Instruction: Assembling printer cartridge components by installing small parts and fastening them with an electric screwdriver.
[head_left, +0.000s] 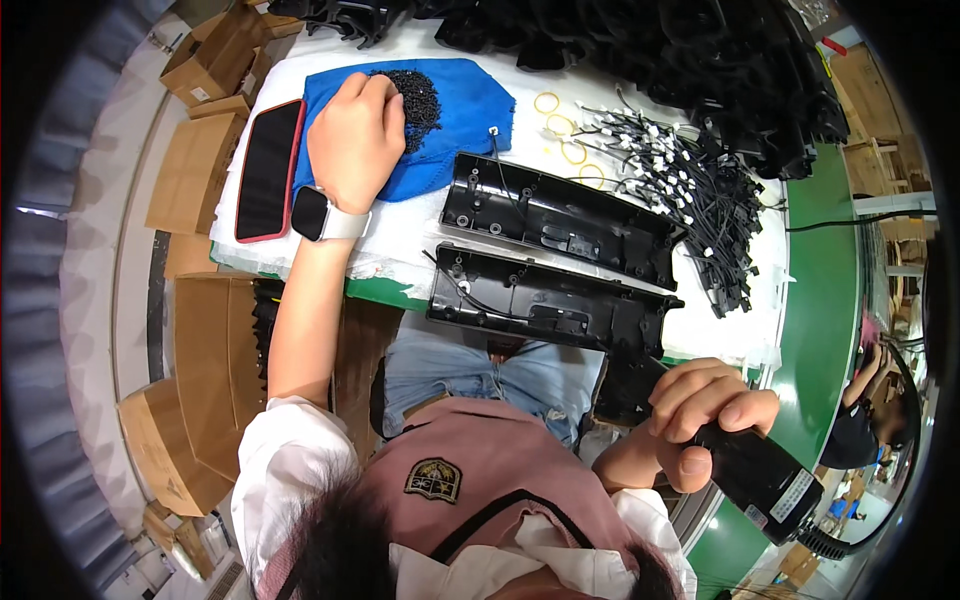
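My left hand (pixel 360 135), with a watch on its wrist, rests at a pile of small black screws (pixel 415 100) on a blue cloth (pixel 460 95). Its fingers are bent together, and their tips are hidden, so what they hold cannot be seen. At the lower right my right hand (pixel 710 410) is wrapped round a black corded electric screwdriver (pixel 755 480). The tool points toward the near table edge; its bit cannot be made out. Two long black plastic shells lie side by side between the hands, a far shell (pixel 520 200) and a near shell (pixel 500 295), each with a thin cable.
A phone (pixel 268 170) in a red case lies left of the cloth. Several short black cables with white connectors (pixel 690 190) are heaped at the right, near yellow rubber bands (pixel 560 125). Black plastic parts (pixel 640 60) crowd the back. Cardboard boxes (pixel 190 190) stand at the left.
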